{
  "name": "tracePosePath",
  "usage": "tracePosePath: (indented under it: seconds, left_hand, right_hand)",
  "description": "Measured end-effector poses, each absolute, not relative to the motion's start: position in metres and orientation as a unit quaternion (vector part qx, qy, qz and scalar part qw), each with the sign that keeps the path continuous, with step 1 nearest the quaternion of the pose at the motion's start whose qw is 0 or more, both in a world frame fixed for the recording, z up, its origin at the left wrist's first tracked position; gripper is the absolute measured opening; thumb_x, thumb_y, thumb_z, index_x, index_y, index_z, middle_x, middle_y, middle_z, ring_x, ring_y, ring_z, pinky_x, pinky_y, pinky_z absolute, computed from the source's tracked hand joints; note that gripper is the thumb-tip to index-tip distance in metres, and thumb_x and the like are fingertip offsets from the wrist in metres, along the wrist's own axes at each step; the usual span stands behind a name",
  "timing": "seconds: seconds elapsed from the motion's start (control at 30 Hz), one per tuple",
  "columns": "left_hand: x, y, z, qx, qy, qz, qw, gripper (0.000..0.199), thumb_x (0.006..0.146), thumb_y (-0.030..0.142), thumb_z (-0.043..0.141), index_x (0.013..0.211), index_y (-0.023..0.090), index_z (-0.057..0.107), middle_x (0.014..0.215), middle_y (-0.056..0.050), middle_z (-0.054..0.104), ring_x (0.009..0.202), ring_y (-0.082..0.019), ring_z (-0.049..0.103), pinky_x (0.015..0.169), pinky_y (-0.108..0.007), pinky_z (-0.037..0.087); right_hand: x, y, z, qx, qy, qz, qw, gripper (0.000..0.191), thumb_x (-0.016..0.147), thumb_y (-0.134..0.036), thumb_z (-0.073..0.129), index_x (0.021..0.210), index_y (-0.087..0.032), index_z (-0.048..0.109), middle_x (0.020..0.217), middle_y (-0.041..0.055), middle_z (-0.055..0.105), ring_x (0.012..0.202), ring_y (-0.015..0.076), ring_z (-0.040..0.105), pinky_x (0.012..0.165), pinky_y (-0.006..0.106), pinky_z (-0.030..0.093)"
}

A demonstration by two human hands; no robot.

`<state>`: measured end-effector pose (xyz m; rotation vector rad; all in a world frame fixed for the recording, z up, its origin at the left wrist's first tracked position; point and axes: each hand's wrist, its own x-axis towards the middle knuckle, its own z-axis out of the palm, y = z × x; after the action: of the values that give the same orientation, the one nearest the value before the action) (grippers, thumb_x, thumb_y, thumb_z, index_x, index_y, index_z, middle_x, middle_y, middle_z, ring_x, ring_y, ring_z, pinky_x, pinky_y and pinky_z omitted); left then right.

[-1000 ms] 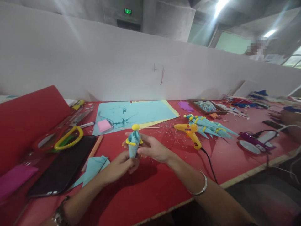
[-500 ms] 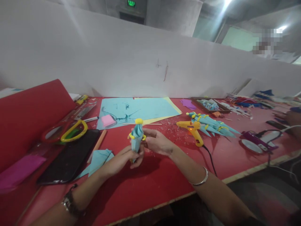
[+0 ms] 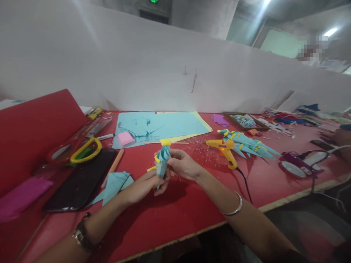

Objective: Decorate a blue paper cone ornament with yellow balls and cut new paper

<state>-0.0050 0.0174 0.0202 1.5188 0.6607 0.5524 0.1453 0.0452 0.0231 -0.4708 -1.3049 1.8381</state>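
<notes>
A rolled blue paper cone [image 3: 162,165] stands upright between my hands, with a yellow tip above it and a yellow strip around its upper part. My left hand [image 3: 153,182] is closed around its lower part. At its upper right side, my right hand [image 3: 182,163] has its fingers pressed against the cone and the strip. Folded blue paper pieces [image 3: 115,186] lie beside my left forearm. To the right, a yellow glue gun [image 3: 223,150] rests near several finished blue cones [image 3: 246,144] with yellow bands.
On the red table [image 3: 164,233] lie a black phone-like slab [image 3: 82,182], scissors with yellow handles [image 3: 86,150], blue sheets [image 3: 178,126], a pink block [image 3: 125,137], a tray of scraps [image 3: 245,122] and a purple device [image 3: 301,164]. A white partition [image 3: 137,65] stands behind.
The cone and both hands have shifted slightly right. The yellow strip's right end, which stuck out before, is now hidden at my right fingers.
</notes>
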Motion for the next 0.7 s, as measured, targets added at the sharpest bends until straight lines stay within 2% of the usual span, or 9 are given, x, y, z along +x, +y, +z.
tracePosePath:
  seconds: [0.1, 0.27, 0.33, 0.4, 0.53, 0.7]
  left_hand:
    - [-0.0049, 0.0173, 0.0219, 0.669, 0.288, 0.247, 0.64, 0.008, 0.073, 0.024, 0.035, 0.069, 0.018, 0.038, 0.049, 0.006, 0.038, 0.046, -0.009, 0.034, 0.058, -0.028, 0.03]
    - [-0.0077, 0.0181, 0.0189, 0.672, 0.28, 0.235, 0.644, 0.007, 0.073, 0.024, 0.035, 0.071, 0.019, 0.039, 0.048, 0.006, 0.037, 0.046, -0.01, 0.034, 0.058, -0.028, 0.031]
    - [-0.0085, 0.0178, 0.0179, 0.671, 0.267, 0.225, 0.654, 0.007, 0.07, 0.024, 0.036, 0.072, 0.019, 0.039, 0.049, 0.006, 0.038, 0.044, -0.009, 0.033, 0.057, -0.028, 0.031]
    - [-0.0083, 0.0169, 0.0189, 0.674, 0.273, 0.223, 0.65, 0.009, 0.07, 0.027, 0.037, 0.071, 0.019, 0.04, 0.049, 0.006, 0.038, 0.044, -0.01, 0.034, 0.057, -0.028, 0.032]
    - [-0.0058, 0.0162, 0.0236, 0.695, 0.312, 0.232, 0.605, 0.023, 0.078, 0.035, 0.036, 0.062, 0.019, 0.04, 0.048, 0.005, 0.04, 0.048, -0.01, 0.039, 0.057, -0.027, 0.034]
    - [-0.0047, 0.0201, 0.0218, 0.729, 0.297, 0.226, 0.574, 0.037, 0.08, 0.046, 0.038, 0.057, 0.017, 0.042, 0.049, 0.004, 0.042, 0.045, -0.007, 0.035, 0.047, -0.022, 0.028]
  right_hand:
    - [0.1448, 0.0437, 0.0247, -0.174, -0.51, 0.733, 0.416, 0.029, 0.059, -0.034, 0.068, 0.083, -0.019, 0.062, 0.069, -0.0016, 0.06, 0.054, 0.0074, 0.052, 0.054, 0.021, 0.046]
    - [0.1475, 0.0402, 0.029, -0.142, -0.548, 0.736, 0.372, 0.056, 0.056, -0.044, 0.069, 0.105, -0.021, 0.056, 0.094, 0.0049, 0.061, 0.075, 0.0132, 0.058, 0.061, 0.025, 0.048]
    - [0.1486, 0.0401, 0.0283, -0.142, -0.56, 0.732, 0.362, 0.052, 0.059, -0.044, 0.068, 0.104, -0.019, 0.057, 0.093, 0.005, 0.062, 0.077, 0.0132, 0.058, 0.063, 0.025, 0.048]
    - [0.1488, 0.041, 0.026, -0.159, -0.562, 0.723, 0.368, 0.045, 0.06, -0.044, 0.067, 0.097, -0.018, 0.06, 0.087, 0.0038, 0.062, 0.07, 0.0116, 0.058, 0.061, 0.024, 0.048]
    - [0.1476, 0.043, 0.0222, -0.195, -0.56, 0.699, 0.4, 0.037, 0.06, -0.043, 0.067, 0.087, -0.019, 0.061, 0.079, 0.0012, 0.061, 0.062, 0.0092, 0.055, 0.056, 0.022, 0.047]
    - [0.148, 0.0421, 0.0246, -0.174, -0.563, 0.703, 0.397, 0.044, 0.061, -0.042, 0.066, 0.099, -0.02, 0.058, 0.086, 0.0029, 0.061, 0.067, 0.0103, 0.056, 0.056, 0.021, 0.046]
